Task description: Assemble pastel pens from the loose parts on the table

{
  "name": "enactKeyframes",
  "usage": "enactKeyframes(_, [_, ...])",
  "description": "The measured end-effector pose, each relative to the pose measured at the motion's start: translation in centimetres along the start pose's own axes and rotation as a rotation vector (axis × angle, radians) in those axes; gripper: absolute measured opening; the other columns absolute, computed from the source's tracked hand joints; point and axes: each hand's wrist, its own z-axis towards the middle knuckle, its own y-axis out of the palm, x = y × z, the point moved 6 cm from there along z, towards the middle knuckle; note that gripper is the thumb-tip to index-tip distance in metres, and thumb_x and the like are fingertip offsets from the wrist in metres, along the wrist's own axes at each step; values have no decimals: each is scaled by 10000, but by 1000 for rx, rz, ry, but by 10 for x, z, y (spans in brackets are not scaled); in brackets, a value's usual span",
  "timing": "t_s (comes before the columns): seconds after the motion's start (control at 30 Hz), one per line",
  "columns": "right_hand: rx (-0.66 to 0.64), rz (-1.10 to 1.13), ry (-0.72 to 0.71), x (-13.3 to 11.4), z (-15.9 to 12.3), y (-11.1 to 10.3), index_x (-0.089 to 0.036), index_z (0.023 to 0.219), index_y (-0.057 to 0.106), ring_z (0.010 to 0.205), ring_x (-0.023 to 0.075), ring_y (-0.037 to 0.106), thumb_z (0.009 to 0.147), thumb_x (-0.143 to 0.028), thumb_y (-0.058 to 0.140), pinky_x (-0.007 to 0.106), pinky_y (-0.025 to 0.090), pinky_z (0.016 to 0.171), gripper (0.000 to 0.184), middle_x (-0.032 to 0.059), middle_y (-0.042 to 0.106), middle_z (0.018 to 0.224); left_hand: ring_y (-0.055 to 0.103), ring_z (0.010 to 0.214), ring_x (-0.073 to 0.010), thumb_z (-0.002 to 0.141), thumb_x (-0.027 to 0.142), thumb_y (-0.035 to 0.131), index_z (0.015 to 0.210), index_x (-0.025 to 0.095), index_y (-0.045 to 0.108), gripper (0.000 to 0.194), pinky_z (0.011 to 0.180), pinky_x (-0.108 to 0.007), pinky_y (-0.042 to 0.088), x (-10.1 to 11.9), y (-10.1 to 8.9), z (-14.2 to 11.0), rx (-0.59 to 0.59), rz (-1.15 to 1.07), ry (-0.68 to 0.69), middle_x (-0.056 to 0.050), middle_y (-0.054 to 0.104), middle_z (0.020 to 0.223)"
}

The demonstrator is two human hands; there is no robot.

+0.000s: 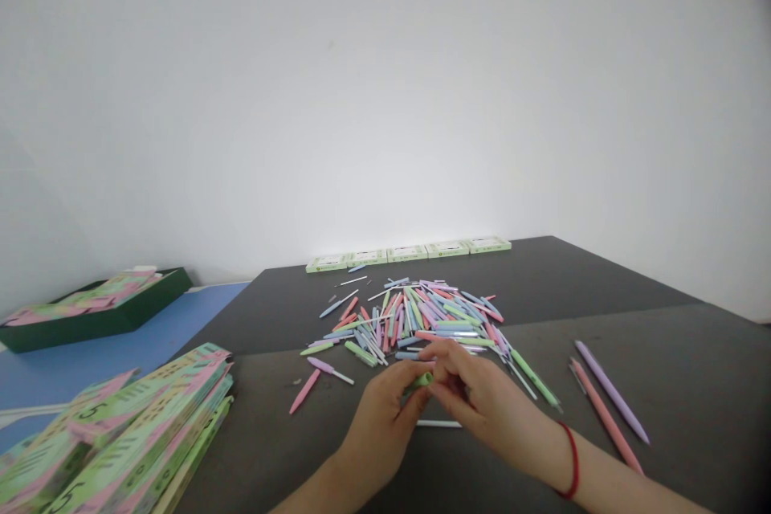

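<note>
Left hand (381,414) pinches green pen barrel (425,379).
Barrel's open end faces the right hand (485,401), fingertips bunched beside it (any grip: cannot tell). White refill (438,423) lies crosswise, nearside of the grip.

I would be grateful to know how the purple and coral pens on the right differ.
The purple pen lies farther right; the coral pen lies nearer the right forearm. The purple pen's pointed near end shows clearly, while the coral pen's meets the forearm in view. Both lie on the dark table, roughly parallel, apart from the pile.
</note>
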Motion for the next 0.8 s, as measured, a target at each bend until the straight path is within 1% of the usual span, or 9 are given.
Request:
enactKeyframes(0.1, [37,41,-3,2,0,-1,-207,1120,460,662,125,528,848,-120,482,251,421,674,287,-5,583,829,590,900,-162,887,218,499,1062,228,633,220,816,-242,426,2,-1,1,9,-12,-21,-12,665,999])
enactKeyframes(0.2, [80,85,3,4,2,-4,-198,1060,473,711,136,550,881,-142,441,257,426,694,190,-7,588,776,594,873,-165,895,262,490,1083,232,637,242,801,-247,436,2,-2,1,12,-2,-33,-16,675,965])
enactKeyframes(0.3, [121,93,23,6,3,-7,-194,1017,476,678,134,541,886,-152,437,253,423,665,143,-14,580,735,597,904,-172,895,272,487,1085,226,637,246,827,-259,440,2,-4,1,18,4,-24,-29,677,984])
enactKeyframes(0.4, [151,65,12,4,2,-11,-198,1002,488,673,135,531,879,-143,433,254,418,654,145,-5,573,748,599,945,-174,899,259,477,1082,230,632,241,857,-267,441,0,-7,-2,24,2,13,-35,671,1039])
enactKeyframes(0.57, [169,75,-125,-13,1,-13,-207,974,507,717,130,536,862,-92,418,241,412,668,183,13,580,823,584,1035,-185,890,231,490,1030,243,635,202,921,-280,428,-1,-14,-8,53,-8,133,-38,651,1109])
enactKeyframes(0.67, [181,92,-163,-18,1,-14,-205,982,494,726,124,547,838,-53,421,230,411,670,222,8,591,829,569,1070,-191,889,218,488,1073,255,616,227,926,-285,434,-1,-16,-11,34,25,174,-46,626,1170])
enactKeyframes(0.8, [195,68,-175,-19,1,-14,-204,1012,486,694,121,542,818,-50,438,227,409,651,253,3,596,810,569,1071,-192,884,205,495,1116,275,595,262,910,-282,446,-2,-18,-13,25,82,206,-45,618,1185])
